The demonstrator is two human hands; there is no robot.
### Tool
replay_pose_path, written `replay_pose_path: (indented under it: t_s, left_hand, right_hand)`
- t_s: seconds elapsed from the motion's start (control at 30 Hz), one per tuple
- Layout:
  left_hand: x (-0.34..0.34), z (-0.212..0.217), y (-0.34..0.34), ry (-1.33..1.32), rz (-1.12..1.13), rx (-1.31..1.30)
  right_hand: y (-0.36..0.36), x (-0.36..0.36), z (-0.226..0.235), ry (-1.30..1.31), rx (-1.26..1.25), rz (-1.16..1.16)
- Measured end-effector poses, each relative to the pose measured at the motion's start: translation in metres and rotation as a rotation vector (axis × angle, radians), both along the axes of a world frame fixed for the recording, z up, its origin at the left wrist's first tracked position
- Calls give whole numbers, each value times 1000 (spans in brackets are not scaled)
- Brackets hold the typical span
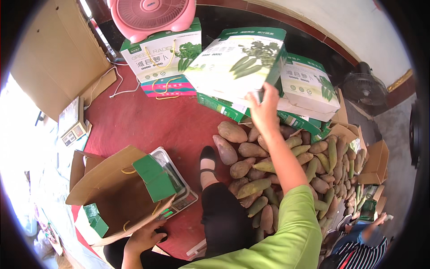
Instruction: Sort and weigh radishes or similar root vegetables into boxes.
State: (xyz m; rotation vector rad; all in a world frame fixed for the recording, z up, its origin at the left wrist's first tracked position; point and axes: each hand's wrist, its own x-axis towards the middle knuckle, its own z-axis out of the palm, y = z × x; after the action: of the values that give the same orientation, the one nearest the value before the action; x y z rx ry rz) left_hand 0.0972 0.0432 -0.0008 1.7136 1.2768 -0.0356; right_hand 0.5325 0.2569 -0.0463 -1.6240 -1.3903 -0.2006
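My right hand (265, 107) reaches forward and is closed on the near edge of a white and green printed carton (215, 60). That carton lies tilted over other green and white cartons. A similar carton (309, 83) leans just to its right. Below my right forearm spreads a large heap of radishes and brown tubers (251, 150). My left hand (142, 236) rests low by my leg, fingers apart, holding nothing. Just beyond it stands an open carton (121, 190) with brown inner walls, green flaps and yellow cord handles; its top gapes toward me.
A pink box fan (150, 18) sits on a carton (163, 56) at the back. A scale (71, 123) stands left by a large cardboard sheet (49, 54). A white plastic tray (183, 195) is beside the open carton. Another person (365, 244) is at lower right.
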Motion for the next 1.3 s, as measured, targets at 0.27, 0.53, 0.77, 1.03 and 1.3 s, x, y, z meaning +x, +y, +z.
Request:
replay_pose_path:
  t_s: [0.27, 0.53, 0.77, 1.03, 1.3]
  left_hand:
    - [2, 11, -1, -14, 1, 8]
    - [-1, 11, -1, -39, -8, 60]
    - [8, 16, 3, 32, 81, -89]
    - [7, 6, 3, 1, 29, -14]
    - [8, 5, 2, 38, 44, -39]
  right_hand:
    - [-45, 7, -48, 1057, -168, 104]
    - [-25, 51, -62, 964, -328, 36]
    - [22, 97, -84, 859, -367, -83]
    - [40, 85, -68, 816, -318, 234]
    - [2, 45, -56, 1069, -385, 298]
